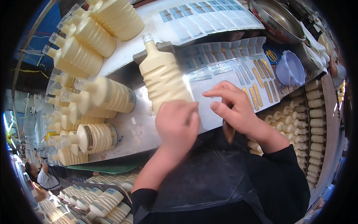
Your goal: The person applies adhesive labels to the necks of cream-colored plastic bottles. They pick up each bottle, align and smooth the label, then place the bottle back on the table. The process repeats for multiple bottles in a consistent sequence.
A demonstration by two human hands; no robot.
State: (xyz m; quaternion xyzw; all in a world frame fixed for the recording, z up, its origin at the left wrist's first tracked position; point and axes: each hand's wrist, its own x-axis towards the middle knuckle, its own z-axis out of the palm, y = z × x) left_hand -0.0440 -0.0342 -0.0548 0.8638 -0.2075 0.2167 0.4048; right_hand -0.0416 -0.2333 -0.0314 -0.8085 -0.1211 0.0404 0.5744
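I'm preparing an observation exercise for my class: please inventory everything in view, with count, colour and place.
Ribbed bottle: one, cream, centre
Grey block: one, grey, by that bottle's shoulder
Other ribbed bottles: many, cream, left and both lower corners
Printed label sheets: at least two, blue and white, upper centre
Narrow strips: several, gold, right of centre
Bucket: one, lavender, right
Basin: one, metallic, upper right
Worktable: one, pale grey, centre
Co-worker: at least one, white top, left edge
Apron: one, black, lower centre
Left hand: one, bare, at the central bottle's base
Right hand: one, bare, right of it
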